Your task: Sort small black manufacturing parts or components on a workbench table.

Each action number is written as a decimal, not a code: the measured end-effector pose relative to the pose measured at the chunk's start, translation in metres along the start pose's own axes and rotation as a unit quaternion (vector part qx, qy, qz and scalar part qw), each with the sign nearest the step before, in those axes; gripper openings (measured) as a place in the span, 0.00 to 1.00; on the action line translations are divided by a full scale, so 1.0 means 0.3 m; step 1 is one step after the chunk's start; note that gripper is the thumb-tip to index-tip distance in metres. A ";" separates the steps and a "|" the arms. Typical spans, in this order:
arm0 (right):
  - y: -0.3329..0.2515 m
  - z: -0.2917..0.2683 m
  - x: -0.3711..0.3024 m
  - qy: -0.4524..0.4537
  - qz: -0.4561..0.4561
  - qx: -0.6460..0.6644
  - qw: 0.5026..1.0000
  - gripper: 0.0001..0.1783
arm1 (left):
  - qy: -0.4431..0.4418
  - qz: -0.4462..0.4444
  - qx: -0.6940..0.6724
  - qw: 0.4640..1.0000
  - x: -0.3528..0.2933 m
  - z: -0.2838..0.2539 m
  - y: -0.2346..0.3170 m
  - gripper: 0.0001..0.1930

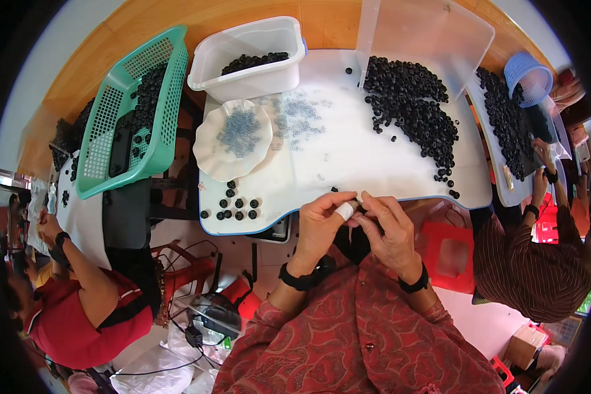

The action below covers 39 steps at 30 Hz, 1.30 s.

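Just over the table's front edge, my left hand [318,226] and my right hand [393,233] meet fingertip to fingertip. Both are closed in a pinch around something small, mostly hidden by the fingers; a dark bit shows between them. White tape wraps one digit of my left hand. A single black piece [334,189] lies on the table behind my left hand. Several small round black parts [239,203] stand apart at the front left. Behind them, a wavy-rimmed white plate [207,154] holds a heap of tiny clear-grey pieces.
More clear-grey pieces [299,115] lie scattered on the white table [348,154]. A white tub [249,84] and a green basket [157,161] hold black parts. A large black pile [414,118] lies beneath a translucent bin [427,33]. Co-workers sit left [79,308] and right [532,262].
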State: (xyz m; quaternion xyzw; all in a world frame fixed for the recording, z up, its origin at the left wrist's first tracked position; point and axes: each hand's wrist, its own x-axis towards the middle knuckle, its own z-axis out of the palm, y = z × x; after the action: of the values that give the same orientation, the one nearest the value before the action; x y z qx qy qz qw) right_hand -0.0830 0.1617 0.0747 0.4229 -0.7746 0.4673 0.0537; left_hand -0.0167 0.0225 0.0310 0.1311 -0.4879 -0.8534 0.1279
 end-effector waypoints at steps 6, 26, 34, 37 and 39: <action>-0.027 -0.040 0.024 -0.002 -0.029 0.017 0.999 0.17 | 0.126 -0.041 -0.092 0.987 0.068 -0.032 0.080 0.10; -0.349 -0.246 0.051 0.011 -0.135 0.318 0.938 0.09 | 0.124 0.039 0.032 0.991 0.234 0.000 0.205 0.12; -0.446 -0.291 0.111 0.009 -0.194 0.509 0.838 0.19 | 0.156 0.009 0.235 0.959 0.061 -0.027 0.058 0.12; -0.580 -0.171 0.065 0.277 -0.136 0.545 0.780 0.19 | 0.170 0.022 0.283 0.944 0.048 -0.039 0.001 0.10; -0.594 -0.170 0.054 0.300 -0.130 0.546 0.772 0.19 | 0.176 0.038 0.316 0.931 0.042 -0.047 -0.026 0.09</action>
State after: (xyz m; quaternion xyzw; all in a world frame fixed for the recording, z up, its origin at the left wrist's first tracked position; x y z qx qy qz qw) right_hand 0.0166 0.1545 0.2319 0.3160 -0.2716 0.9032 0.1032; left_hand -0.0242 0.0109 0.0161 0.2938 -0.7070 -0.6126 0.1962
